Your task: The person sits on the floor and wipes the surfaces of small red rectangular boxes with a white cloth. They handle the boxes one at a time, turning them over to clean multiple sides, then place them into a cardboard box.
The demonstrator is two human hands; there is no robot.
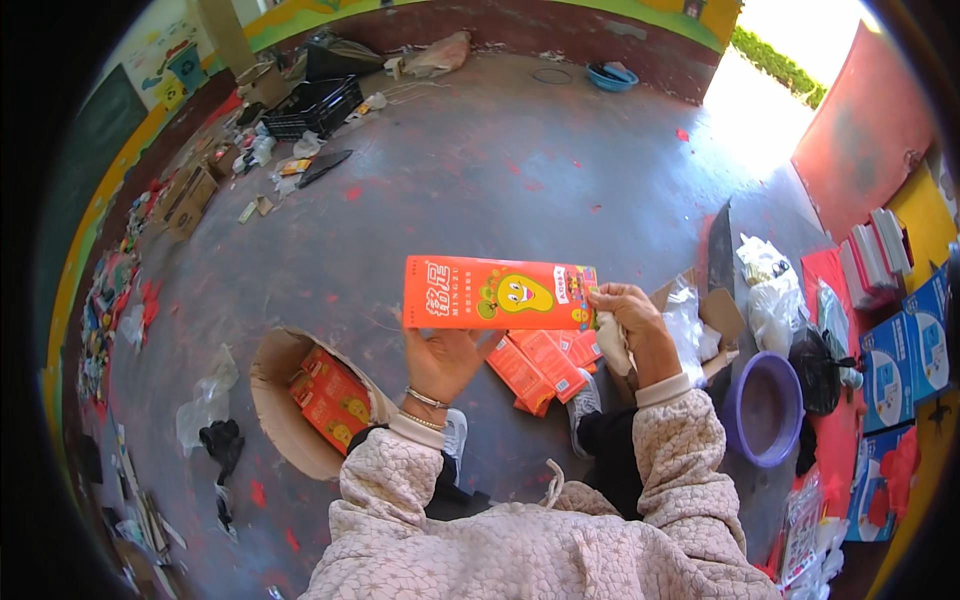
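A long, flat orange-red box [500, 293] with a yellow cartoon figure on its front is held level before me. My left hand [445, 358] supports its left part from below, thumb and fingers against the lower edge. My right hand [635, 315] pinches the right end. A bunched white cloth-like piece [613, 345] hangs beneath the right fingers; its kind is unclear. On the floor below, between my feet, lie several similar red boxes [540, 365]. At left an open cardboard carton [275, 400] holds more red boxes [338, 398].
Right of me stand an opened cardboard box [722, 315] with clear plastic, a purple basin [764, 410], plastic bags [775, 300] and blue boxes [905, 345]. Plastic film [208, 400] and a black cloth-like item [222, 445] lie left. A black crate [312, 108] and clutter line the far-left wall.
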